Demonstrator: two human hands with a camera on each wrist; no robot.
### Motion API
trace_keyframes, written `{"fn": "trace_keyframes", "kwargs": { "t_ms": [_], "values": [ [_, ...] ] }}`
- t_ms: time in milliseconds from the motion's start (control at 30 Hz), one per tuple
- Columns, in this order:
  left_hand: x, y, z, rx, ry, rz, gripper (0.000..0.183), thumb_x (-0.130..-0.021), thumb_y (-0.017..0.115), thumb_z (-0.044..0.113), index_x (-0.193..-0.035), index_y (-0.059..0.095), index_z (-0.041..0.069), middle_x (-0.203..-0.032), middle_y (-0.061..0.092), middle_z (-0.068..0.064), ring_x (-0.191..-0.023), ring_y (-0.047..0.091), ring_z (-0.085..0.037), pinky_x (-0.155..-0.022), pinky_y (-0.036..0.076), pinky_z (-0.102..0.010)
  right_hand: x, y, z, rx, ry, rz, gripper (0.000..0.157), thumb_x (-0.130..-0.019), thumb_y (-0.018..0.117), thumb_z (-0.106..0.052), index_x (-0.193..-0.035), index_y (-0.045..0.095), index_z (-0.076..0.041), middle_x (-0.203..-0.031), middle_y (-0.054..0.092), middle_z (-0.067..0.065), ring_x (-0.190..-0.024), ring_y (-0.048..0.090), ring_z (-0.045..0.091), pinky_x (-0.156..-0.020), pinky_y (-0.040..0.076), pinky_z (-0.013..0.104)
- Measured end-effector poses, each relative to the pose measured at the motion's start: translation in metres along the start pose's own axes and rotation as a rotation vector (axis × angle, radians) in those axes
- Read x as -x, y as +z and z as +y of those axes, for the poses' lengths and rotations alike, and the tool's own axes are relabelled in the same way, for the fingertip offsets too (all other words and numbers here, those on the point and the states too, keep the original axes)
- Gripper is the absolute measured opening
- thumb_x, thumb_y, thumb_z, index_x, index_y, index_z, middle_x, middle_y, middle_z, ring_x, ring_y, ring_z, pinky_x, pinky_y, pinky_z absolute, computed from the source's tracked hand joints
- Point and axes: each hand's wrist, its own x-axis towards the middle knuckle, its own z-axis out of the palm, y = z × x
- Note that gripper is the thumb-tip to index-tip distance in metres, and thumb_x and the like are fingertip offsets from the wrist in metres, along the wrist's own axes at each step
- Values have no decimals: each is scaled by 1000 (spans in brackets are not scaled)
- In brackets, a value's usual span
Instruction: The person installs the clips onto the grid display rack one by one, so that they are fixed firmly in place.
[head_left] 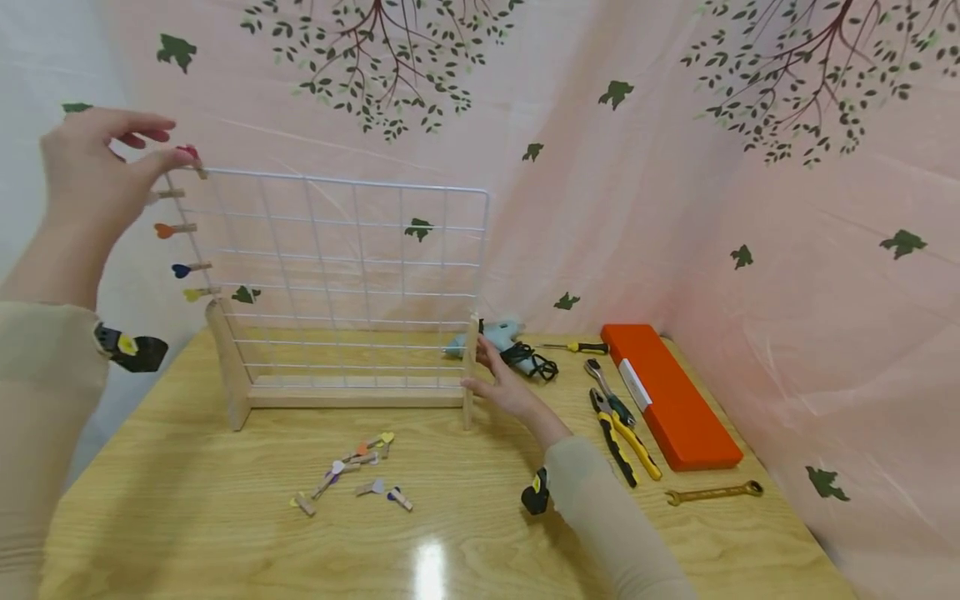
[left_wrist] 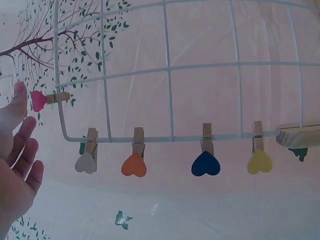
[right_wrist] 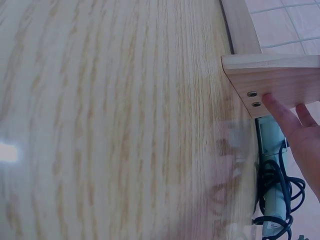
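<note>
A white wire grid (head_left: 356,258) stands upright in a wooden base (head_left: 356,402). At its upper left corner is a clothespin with a pink heart (left_wrist: 39,101), clipped to the top wire. Close beside it is my left hand (head_left: 97,171), thumb and fingers spread apart and holding nothing. Down the grid's left side hang clothespins with a white heart (left_wrist: 85,163), an orange heart (left_wrist: 134,165), a blue heart (left_wrist: 206,164) and a yellow heart (left_wrist: 259,162). My right hand (head_left: 512,390) touches the base's right wooden upright (right_wrist: 280,82) with its fingertips.
Several loose heart clothespins (head_left: 363,487) lie on the table before the grid. Behind the right upright rests a glue gun (head_left: 501,333) with a black cord. Further right are a screwdriver (head_left: 588,347), a ratchet (head_left: 611,396), pliers (head_left: 622,433), a red case (head_left: 671,400) and a wrench (head_left: 712,493).
</note>
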Motion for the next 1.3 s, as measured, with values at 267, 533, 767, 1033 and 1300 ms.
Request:
{"fn": "trace_keyframes", "kwargs": {
  "t_ms": [267,533,767,1033,1300],
  "values": [
    [47,25,-5,144,242,68,38,-79,65,31,-112,62,13,-95,52,21,-81,35,15,-68,28,-11,1,-1,-2,3,-13,3,77,-89,53,-21,-143,-2,-27,-147,13,6,-134,17,24,-100,28,50],
    [121,86,-31,131,405,-386,46,-77,68,31,-117,57,12,-109,60,-6,-99,49,-20,-76,40,-34,-1,-2,2,5,1,11,79,-89,54,-23,-143,-3,-26,-147,12,5,-135,16,23,-100,28,49],
    [185,139,-72,168,448,-794,52,-71,66,47,-113,58,17,-107,60,1,-99,53,-22,-77,44,-43,-7,-4,9,1,11,32,78,-88,55,-28,-141,-1,-36,-146,16,1,-134,17,19,-101,27,49],
    [225,152,-100,312,455,-1061,27,-70,71,34,-91,58,23,-91,57,12,-86,53,-5,-72,45,-26,-15,-1,29,0,-16,82,77,-86,58,-30,-137,3,-45,-144,19,-6,-133,21,16,-99,30,49],
    [241,160,-111,406,526,-1090,13,-74,69,23,-81,59,24,-85,56,12,-79,52,-1,-70,45,-21,-13,2,25,-40,-32,42,77,-86,57,-27,-139,3,-42,-145,18,-2,-133,21,19,-96,36,46]
  ]
}}
